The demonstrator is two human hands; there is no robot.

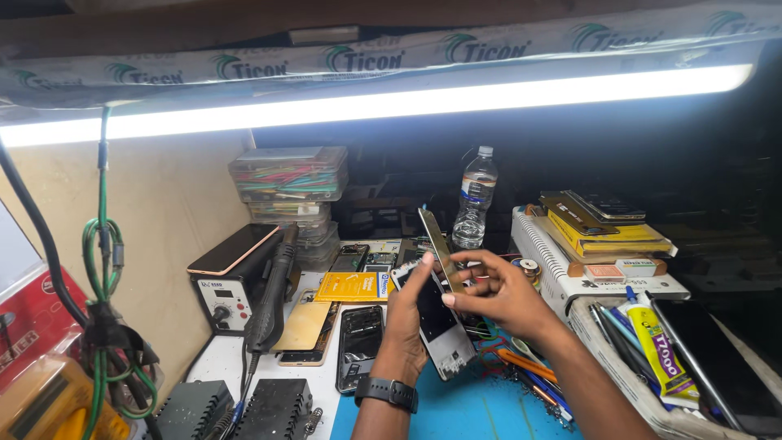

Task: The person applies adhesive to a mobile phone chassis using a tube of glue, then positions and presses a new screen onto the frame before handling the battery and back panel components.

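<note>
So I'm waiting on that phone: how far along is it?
Done: the thin panel is lifted off, pinched in the right hand. In hand: the left hand holds the phone body over the blue mat. Left: the two parts are apart, and more opened phones lie beside them.

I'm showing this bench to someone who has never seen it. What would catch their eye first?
Most striking is the long bright tube light running across the top. Below it at centre, the left hand holds an opened phone over the blue mat, while the right hand lifts a thin panel on edge. A clear water bottle stands behind; green cables hang at left.
</note>
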